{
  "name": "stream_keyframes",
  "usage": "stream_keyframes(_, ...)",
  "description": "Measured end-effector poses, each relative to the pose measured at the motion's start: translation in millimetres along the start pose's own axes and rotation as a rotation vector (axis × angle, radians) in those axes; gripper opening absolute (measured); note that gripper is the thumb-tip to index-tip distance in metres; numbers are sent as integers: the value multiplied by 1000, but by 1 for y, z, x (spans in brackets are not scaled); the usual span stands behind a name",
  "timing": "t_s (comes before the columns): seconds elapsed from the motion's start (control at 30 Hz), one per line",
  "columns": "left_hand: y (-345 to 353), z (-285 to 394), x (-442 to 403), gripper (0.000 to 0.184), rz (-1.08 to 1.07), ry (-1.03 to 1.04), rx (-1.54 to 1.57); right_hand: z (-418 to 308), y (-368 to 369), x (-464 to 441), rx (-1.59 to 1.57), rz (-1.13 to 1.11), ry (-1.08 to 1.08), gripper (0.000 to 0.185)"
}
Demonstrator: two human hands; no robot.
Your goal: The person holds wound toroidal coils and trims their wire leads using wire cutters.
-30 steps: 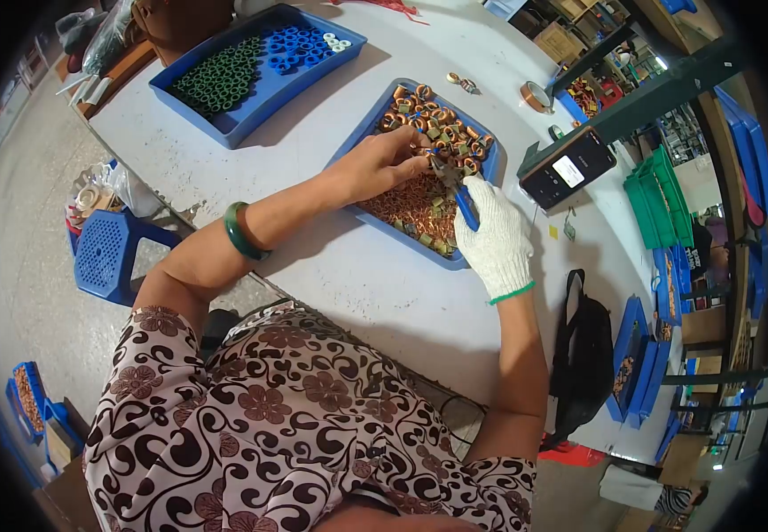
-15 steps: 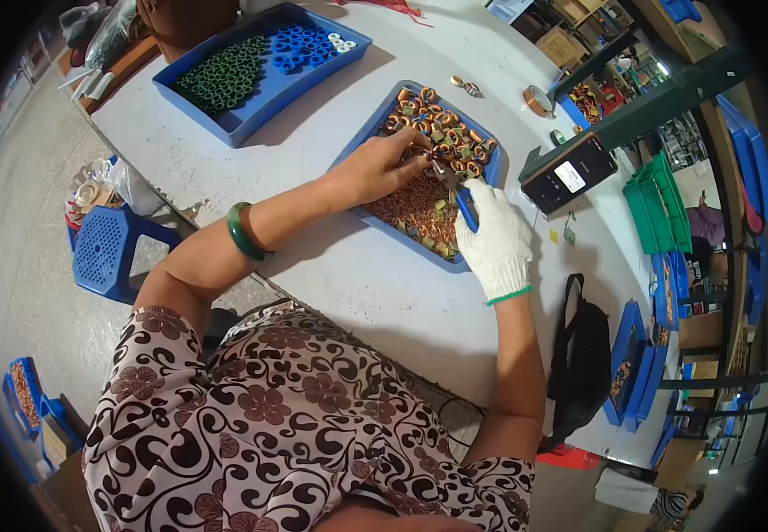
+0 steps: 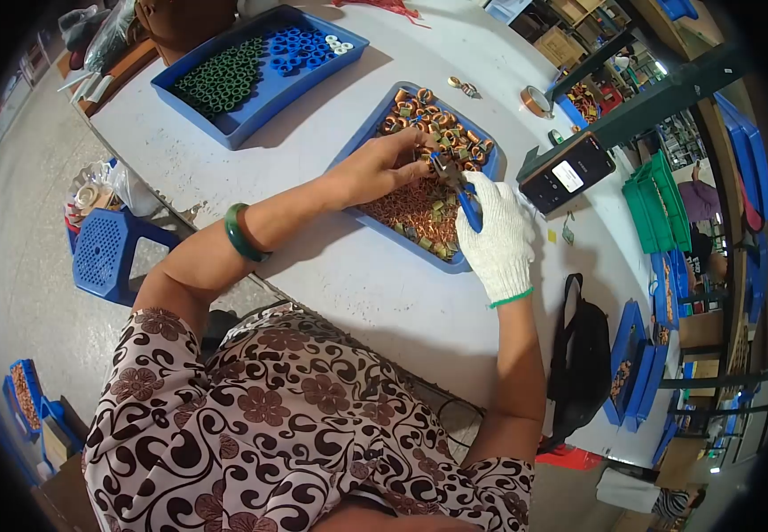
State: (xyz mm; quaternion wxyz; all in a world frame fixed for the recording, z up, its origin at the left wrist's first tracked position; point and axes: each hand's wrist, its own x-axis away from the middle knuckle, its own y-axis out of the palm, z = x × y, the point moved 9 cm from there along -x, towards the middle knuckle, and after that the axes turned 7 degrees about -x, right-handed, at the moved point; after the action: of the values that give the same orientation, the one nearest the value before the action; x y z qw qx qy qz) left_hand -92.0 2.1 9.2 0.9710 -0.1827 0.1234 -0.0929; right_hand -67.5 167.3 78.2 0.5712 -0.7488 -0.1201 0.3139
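Observation:
Over a blue tray [image 3: 403, 246] of copper-wound rings and loose copper wire bits, my bare left hand [image 3: 384, 166] pinches a small part whose shape is mostly hidden by the fingers. My right hand [image 3: 497, 232], in a white knitted glove with a green cuff, is closed round blue-handled pliers [image 3: 470, 209]. The metal jaws of the pliers reach to the fingertips of my left hand, by the small part. Copper rings [image 3: 413, 104] fill the far half of the tray, and wire clippings [image 3: 411, 213] lie in the near half.
Another blue tray [image 3: 236, 139] holds green, blue and white rings. A phone [image 3: 568, 174] leans at the right by a dark green metal bar [image 3: 641, 111]. A black bag [image 3: 581, 359] lies on the right. Tape [image 3: 536, 100] sits at the back; a blue stool [image 3: 105, 253] stands left.
The pliers have shifted slightly at the fingertips of my left hand, and their jaws are angled differently. Both hands stay nearly in place over the tray.

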Motion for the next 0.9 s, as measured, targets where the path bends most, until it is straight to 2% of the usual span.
stream_keyframes(0.3,7,9,1,31,-69,97,7,-5,4,0,3,-12,-29,56)
stream_keyframes(0.4,7,9,2,29,-88,62,-22,-5,6,1,28,7,-44,54)
stream_keyframes(0.53,8,8,2,31,-47,124,-80,2,13,1,-132,-70,91,46)
stream_keyframes(0.63,4,17,5,32,31,265,-222,2,15,2,-94,-128,136,42)
stream_keyframes(0.87,8,13,5,33,-66,125,-206,8,21,4,-50,-214,189,35)
stream_keyframes(0.9,8,13,4,36,-96,103,-277,6,20,4,-49,-214,183,35)
